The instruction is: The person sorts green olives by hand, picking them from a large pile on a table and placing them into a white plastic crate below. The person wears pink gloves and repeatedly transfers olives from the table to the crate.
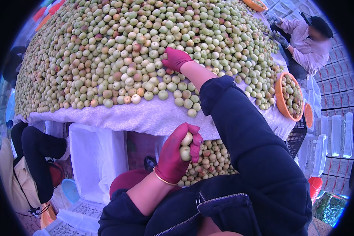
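A wide heap of small round green fruits point(121, 59), some blushed red or orange, lies on a pale woven cloth point(129, 118) in front of me. My left hand point(177, 153), in a dark pink glove, curls around at least two pale green fruits point(186, 146) above my lap. Stretched over the heap, my right hand point(176, 60) wears a matching glove. Its fingertips touch fruit among the pile, and the glove hides whether they grip any. Below the cloth edge, more fruits point(211, 159), many of them redder, sit in a container whose rim is mostly hidden.
A white plastic-lined crate point(98, 159) stands left of my knees. At the right edge of the cloth, an orange basket point(278, 94) holds fruits. One person point(306, 47) works at the far right; another person's legs point(41, 153) are at left. Stacked cartons point(339, 76) line the right.
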The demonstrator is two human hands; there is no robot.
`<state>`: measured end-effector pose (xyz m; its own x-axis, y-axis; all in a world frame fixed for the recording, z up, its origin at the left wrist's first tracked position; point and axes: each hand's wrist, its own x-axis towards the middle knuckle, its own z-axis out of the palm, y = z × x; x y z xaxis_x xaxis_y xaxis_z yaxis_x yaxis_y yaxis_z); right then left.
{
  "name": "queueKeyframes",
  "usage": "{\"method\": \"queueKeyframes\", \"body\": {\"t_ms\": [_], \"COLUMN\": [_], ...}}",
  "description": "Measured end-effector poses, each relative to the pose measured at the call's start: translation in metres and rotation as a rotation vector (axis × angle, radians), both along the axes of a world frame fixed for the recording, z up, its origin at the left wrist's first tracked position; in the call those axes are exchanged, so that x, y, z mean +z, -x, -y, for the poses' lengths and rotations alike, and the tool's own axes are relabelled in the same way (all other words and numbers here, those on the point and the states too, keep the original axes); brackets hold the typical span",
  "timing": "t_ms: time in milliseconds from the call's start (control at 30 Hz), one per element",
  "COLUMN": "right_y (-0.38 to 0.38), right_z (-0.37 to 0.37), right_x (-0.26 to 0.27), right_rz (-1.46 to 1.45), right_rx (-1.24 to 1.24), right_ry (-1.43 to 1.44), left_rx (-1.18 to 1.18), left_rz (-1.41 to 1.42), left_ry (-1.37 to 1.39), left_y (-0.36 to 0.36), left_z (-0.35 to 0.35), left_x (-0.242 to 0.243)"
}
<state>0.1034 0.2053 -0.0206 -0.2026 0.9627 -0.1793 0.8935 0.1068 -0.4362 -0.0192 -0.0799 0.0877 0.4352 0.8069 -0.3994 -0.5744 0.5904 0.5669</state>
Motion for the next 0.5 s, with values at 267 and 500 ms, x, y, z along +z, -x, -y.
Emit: {"method": "queueKeyframes", "body": {"t_ms": [267,500], "right_y": [-0.078,-0.098], "right_z": [-0.014,-0.046], "right_x": [0.018,0.001], "right_rz": [-0.610,0.168], "right_rx": [-0.247,0.019], "right_ry": [-0.244,-0.193], "left_rx": [-0.026,0.038], "left_rz": [-0.012,0.031], "left_ry": [0.017,0.147], "left_y": [0.002,-0.004], "left_z": [0.001,-0.009], "left_x": [0.000,-0.010]}}
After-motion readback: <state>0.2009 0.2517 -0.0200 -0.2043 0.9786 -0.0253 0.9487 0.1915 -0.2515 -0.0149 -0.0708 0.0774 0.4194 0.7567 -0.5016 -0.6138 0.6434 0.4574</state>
